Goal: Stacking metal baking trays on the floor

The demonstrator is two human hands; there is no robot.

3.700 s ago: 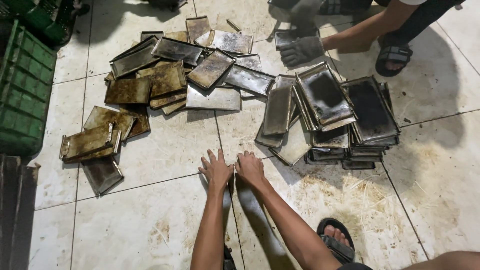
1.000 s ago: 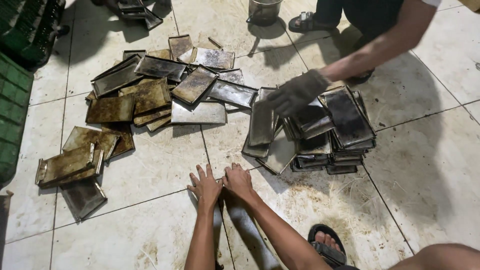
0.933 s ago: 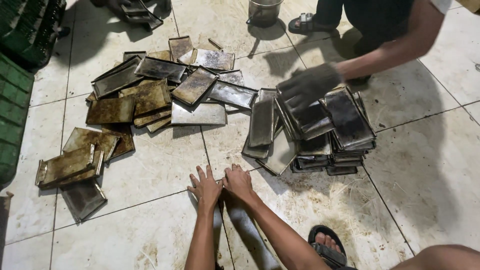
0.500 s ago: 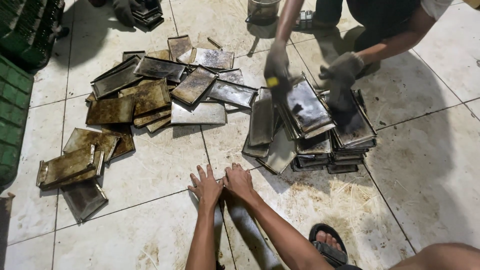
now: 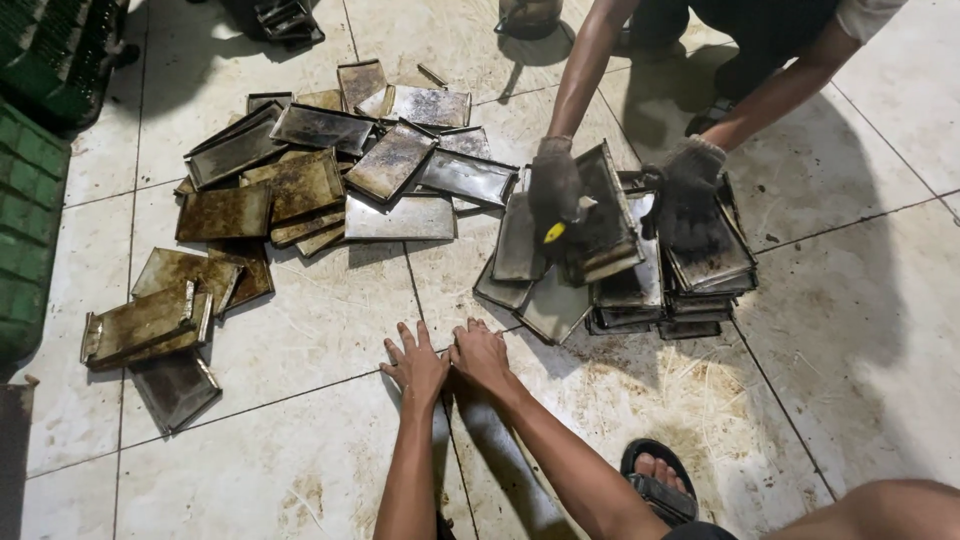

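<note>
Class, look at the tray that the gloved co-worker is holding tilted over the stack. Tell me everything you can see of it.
The tilted tray is a shallow rectangular metal pan, dark and greasy inside, with a raised rim. It leans up on the stack of trays, its far end higher. The co-worker's gloved hand grips its left edge; that hand also seems to hold a small yellow-tipped tool.

Both hands flat, palms down, side by side: left hand [image 5: 416, 362], right hand [image 5: 480, 352]; fingers spread, arms extended forward.

Stacked trays [image 5: 690, 270] right of scattered trays [image 5: 300, 190], beyond both hands [image 5: 450, 355].
</note>
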